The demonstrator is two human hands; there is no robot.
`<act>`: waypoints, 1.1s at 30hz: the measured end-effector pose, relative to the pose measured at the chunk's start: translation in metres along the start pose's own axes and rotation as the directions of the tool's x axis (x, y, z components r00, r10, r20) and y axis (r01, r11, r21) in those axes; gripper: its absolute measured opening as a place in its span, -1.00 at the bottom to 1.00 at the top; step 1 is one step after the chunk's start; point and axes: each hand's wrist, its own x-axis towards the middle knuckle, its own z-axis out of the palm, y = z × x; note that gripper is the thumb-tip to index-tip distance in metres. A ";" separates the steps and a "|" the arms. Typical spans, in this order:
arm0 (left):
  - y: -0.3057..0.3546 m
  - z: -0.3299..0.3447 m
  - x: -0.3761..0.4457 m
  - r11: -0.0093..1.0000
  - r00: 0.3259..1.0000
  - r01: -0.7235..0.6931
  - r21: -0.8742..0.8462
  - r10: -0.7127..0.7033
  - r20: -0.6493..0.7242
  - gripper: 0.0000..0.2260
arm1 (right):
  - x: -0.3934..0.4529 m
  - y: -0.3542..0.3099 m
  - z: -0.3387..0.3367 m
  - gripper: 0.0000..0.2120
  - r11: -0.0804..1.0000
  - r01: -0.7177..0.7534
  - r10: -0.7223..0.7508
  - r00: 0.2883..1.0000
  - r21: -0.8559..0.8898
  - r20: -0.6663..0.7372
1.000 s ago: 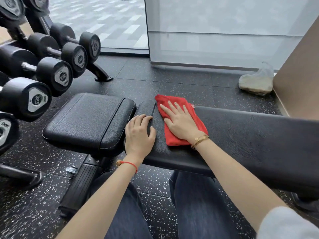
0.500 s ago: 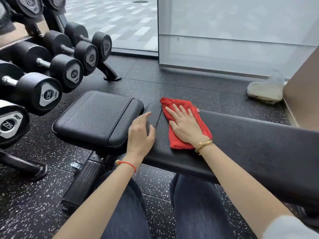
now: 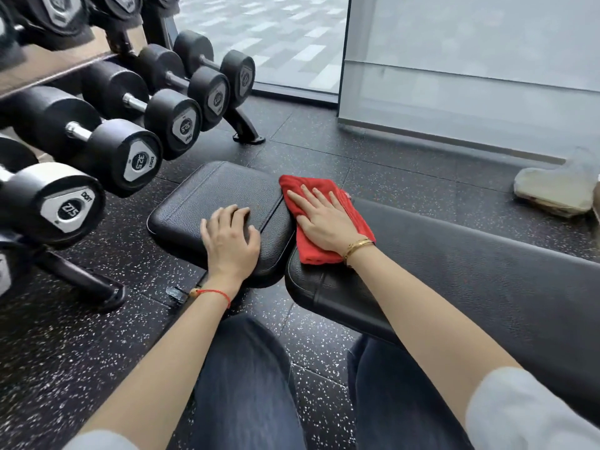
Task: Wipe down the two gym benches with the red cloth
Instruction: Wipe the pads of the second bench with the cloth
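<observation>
- Head view — a person kneeling or crouching at a black gym bench wipes it with a folded red cloth (image 3: 324, 219), which lies at the near end of the long backrest pad (image 3: 470, 271), its left edge right at the gap beside the seat pad (image 3: 207, 196).
- The right hand (image 3: 321, 219) presses flat on the cloth, fingers straight and spread — a released grip, pushing rather than grasping.
- The left hand (image 3: 232, 235) rests on the seat pad just beside the gap, fingers loosely bent and holding nothing; it appears to steady the surface.
- The relation that counts: the backrest pad's long axis runs from the cloth out to the right and toward the camera, so most of the unwiped-looking surface lies on the right hand's own side. The seat pad lies just left of the cloth, across the gap and under the left hand. The right hand is on the cloth; the left is near but apart from it.
- Count: one red cloth, two hands, one bench in sight made of two pads — the second bench of the task is not in view.
- Around it: six dumbbells (image 3: 130, 157) can be made out on a rack (image 3: 240, 125) at left, though more may be cut off by the edge, and one pale bag-like bundle (image 3: 555, 190) lies on the speckled floor (image 3: 373, 157) at right.
- Judgement: wiping looks under way on the first bench, much of the task remaining.
</observation>
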 end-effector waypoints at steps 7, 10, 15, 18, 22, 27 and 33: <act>-0.001 0.003 0.001 1.000 1.000 -0.001 0.002 0.001 -0.006 -0.57 | -0.065 0.002 0.010 -0.49 0.981 0.192 -0.194 0.981 -0.036 -0.033; -0.002 0.004 0.002 1.000 1.000 -0.004 0.003 0.004 -0.011 -0.57 | -0.057 0.006 0.007 -0.50 0.985 0.169 -0.169 0.986 -0.029 -0.013; 0.000 0.002 0.001 1.000 1.000 0.002 -0.008 -0.002 -0.007 -0.57 | -0.011 0.001 -0.001 -0.48 0.998 -0.062 0.062 0.998 -0.027 -0.023; 0.000 0.002 0.001 1.000 1.000 0.007 -0.002 -0.007 -0.010 -0.57 | -0.019 -0.006 0.002 -0.47 0.997 -0.062 0.060 0.997 -0.055 -0.037; 0.002 0.004 0.001 1.000 1.000 0.006 0.024 -0.006 -0.019 -0.58 | -0.071 -0.011 0.012 -0.47 0.996 0.057 -0.062 0.996 -0.067 -0.069; 0.008 0.003 -0.001 0.998 0.996 0.052 0.045 -0.055 0.076 -0.63 | -0.108 0.009 0.011 -0.48 0.998 0.043 -0.047 0.991 -0.038 -0.122; 0.049 -0.005 -0.018 0.998 0.996 -0.045 -0.042 0.048 0.070 -0.64 | -0.068 0.039 -0.009 -0.48 0.977 -0.213 0.209 0.970 -0.021 -0.126</act>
